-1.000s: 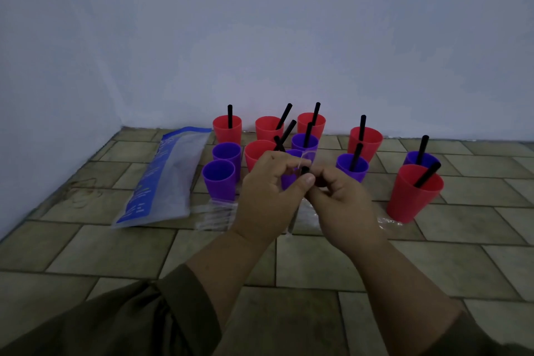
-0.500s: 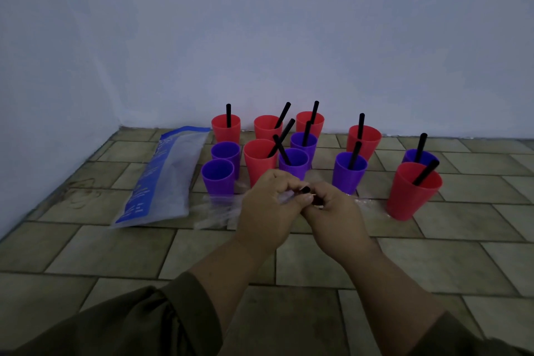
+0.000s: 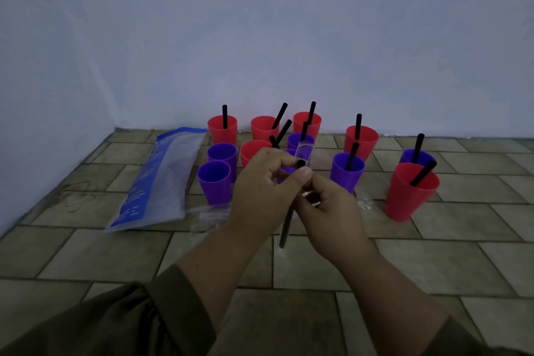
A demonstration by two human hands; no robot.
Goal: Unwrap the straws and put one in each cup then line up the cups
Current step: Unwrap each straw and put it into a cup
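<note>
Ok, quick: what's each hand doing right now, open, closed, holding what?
Left hand: closed, pinching the clear plastic wrapper atop the thin black plastic straw.
Right hand: closed, holding that straw's middle.

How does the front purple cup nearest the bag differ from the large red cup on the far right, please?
The purple cup is empty; the red cup holds a black straw leaning right. The purple cup stands beside the bag; the red cup stands at the group's right end. The red cup also looks taller. Both stand upright on the tiled floor.
</note>
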